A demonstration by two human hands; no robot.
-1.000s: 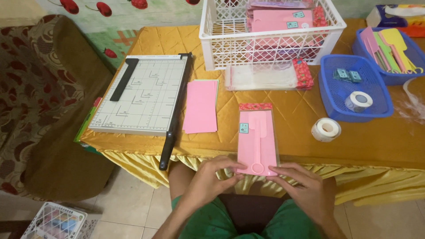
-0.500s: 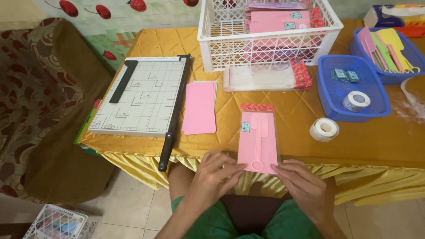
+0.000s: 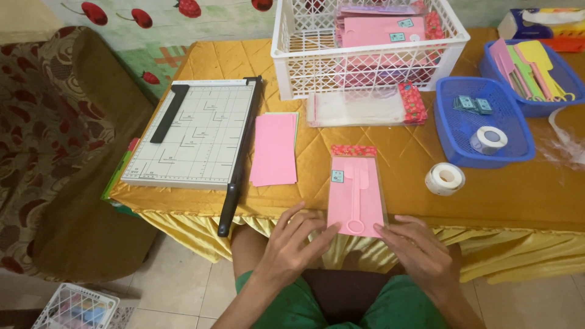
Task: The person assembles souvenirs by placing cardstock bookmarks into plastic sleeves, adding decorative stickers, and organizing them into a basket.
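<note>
At the lower middle of the frame, the left hand (image 3: 292, 247) and the right hand (image 3: 420, 253) meet at the near end of a pink packet (image 3: 356, 192), a flat pink card in a clear sleeve with a red patterned top strip and a small teal sticker. The fingertips of both hands pinch its bottom corners; neither hand is clenched. The packet lies lengthwise at the front edge of the table (image 3: 390, 146), which is covered in a quilted golden cloth with a frilled hem.

In the bottom left corner, a white wire basket (image 3: 76, 304) on the tiled floor holds coloured items too small to tell.

Just right of the packet sits a white tape roll (image 3: 445, 178). Left of it lies a stack of pink paper sheets (image 3: 274, 148), and beyond that, at centre left, a paper trimmer (image 3: 195, 137) with a gridded bed and black arm.

Right of centre, a blue basket (image 3: 484, 122) holds another tape roll and a few teal stickers. A bundle of clear sleeves (image 3: 365, 106) with red ends lies in front of the white crate (image 3: 365, 45), at top centre, which is stacked with finished pink packets. At upper right, a second blue basket (image 3: 539, 70) holds pink, green and yellow paddle-shaped cutouts.

A patterned brown sofa (image 3: 49, 140) fills the left side, and a cherry-printed wall runs along the top.
</note>
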